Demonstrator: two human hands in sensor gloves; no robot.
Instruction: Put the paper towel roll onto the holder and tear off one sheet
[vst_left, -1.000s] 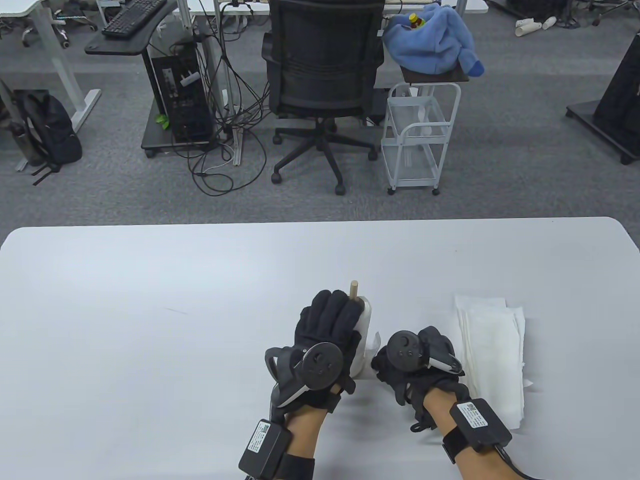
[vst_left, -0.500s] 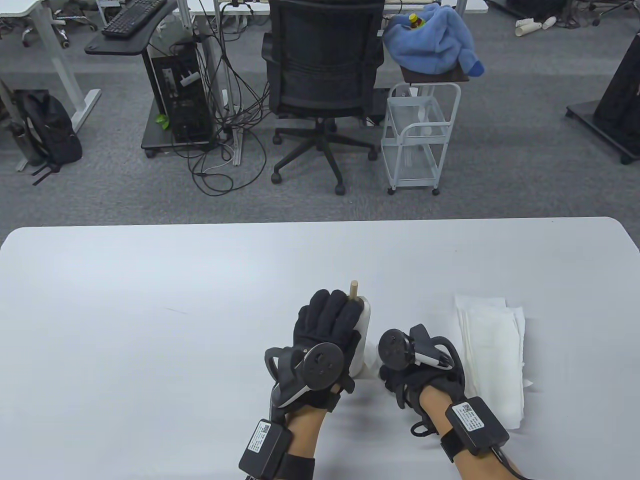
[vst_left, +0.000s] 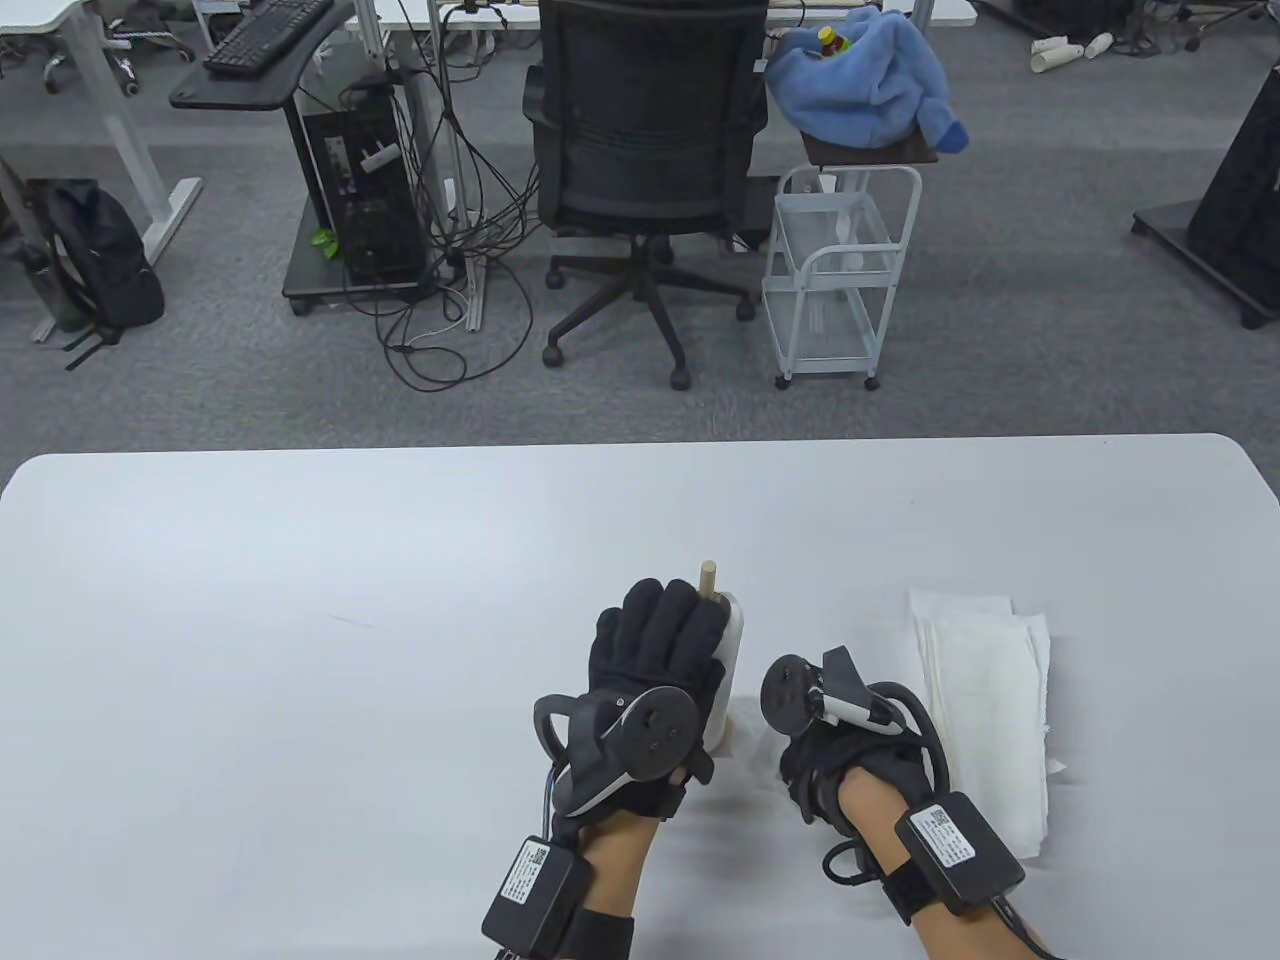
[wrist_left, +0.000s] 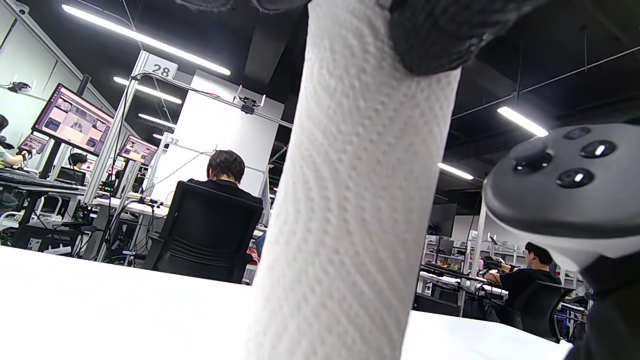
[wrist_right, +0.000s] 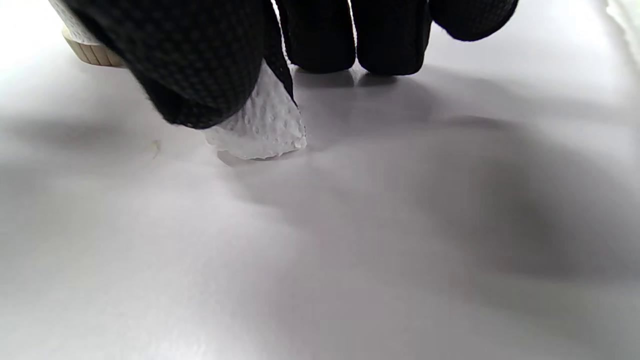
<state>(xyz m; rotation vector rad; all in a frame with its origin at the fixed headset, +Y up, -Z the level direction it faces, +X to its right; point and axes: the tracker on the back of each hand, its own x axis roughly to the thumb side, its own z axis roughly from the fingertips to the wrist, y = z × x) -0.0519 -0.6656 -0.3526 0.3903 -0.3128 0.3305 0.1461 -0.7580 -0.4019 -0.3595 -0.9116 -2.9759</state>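
The white paper towel roll (vst_left: 732, 650) stands upright on the wooden holder, whose peg (vst_left: 708, 577) sticks out above it. My left hand (vst_left: 655, 635) wraps round the roll's left side; in the left wrist view the roll (wrist_left: 360, 200) fills the middle, with my fingertips (wrist_left: 440, 35) on it. To the right of the roll, my right hand (vst_left: 815, 765) is low over the table. In the right wrist view its fingers (wrist_right: 200, 75) pinch a corner of the loose sheet (wrist_right: 260, 130) just above the tabletop, with the holder's base (wrist_right: 92, 52) behind.
A pile of loose white paper towel sheets (vst_left: 985, 710) lies on the white table (vst_left: 300, 600) just right of my right hand. An office chair (vst_left: 645, 150) and a white cart (vst_left: 840, 280) stand beyond the far edge.
My right hand has turned and drawn a little back toward me and to the right, and the loose flap beside the roll no longer shows. The left hand has stayed on the roll.
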